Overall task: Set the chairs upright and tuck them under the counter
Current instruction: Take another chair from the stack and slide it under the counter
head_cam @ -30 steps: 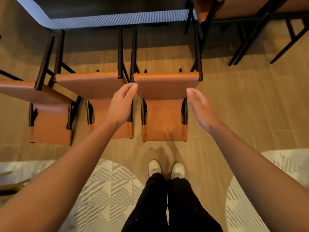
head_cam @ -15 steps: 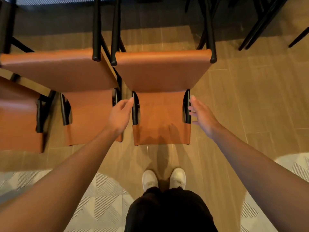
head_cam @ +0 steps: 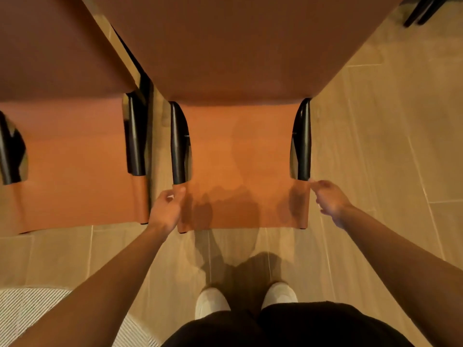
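A person stands over an orange chair on the wooden floor, both arms stretched to its backrest; the left hand pinches the backrest's left edge just below a black frame post; the right hand touches the right edge with fingers loosely curled, gripping nothing. A second orange chair sits just beside it on the left; white shoes point at the chair; a striped rug lies at lower left.

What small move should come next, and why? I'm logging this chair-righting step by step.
Probably close the right hand on the backrest edge. The left hand already grips the chair's left edge near the floor, while the right fingers only reach toward the opposite edge, so lifting now would be one-sided.
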The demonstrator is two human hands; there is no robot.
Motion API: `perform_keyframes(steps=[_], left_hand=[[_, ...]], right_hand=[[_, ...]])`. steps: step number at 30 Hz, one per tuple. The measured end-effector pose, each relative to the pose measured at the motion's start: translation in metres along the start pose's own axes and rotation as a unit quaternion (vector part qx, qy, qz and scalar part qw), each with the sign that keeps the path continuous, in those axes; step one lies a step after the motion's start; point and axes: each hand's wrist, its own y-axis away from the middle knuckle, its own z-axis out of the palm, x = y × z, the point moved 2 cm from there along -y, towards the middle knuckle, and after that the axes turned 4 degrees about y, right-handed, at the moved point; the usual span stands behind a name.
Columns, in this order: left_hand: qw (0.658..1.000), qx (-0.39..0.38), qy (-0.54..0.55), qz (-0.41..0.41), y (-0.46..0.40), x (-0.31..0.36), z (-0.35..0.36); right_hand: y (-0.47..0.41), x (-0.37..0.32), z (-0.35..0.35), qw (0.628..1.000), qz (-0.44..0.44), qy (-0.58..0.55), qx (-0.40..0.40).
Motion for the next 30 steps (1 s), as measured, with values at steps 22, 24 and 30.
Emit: perform_keyframes(steps=[22,24,30], left_hand=[[0.999,-0.009,0.025,-0.025,-0.092,-0.056,0.034],[0.999,-0.008,0.019,-0.027,-0.085,-0.051,0.03],[0.999,-0.004,0.015,-0.041,-0.034,-0.007,0.002]], right_hand=[[-0.095,0.05,0.041,0.998,-0.007,-0.032,0.054],[-0.089,0.047,0.035,0.998,-0.004,-0.035,0.051],[-0.034,0.013,-0.006,0.999,0.001,-0.028,0.04]])
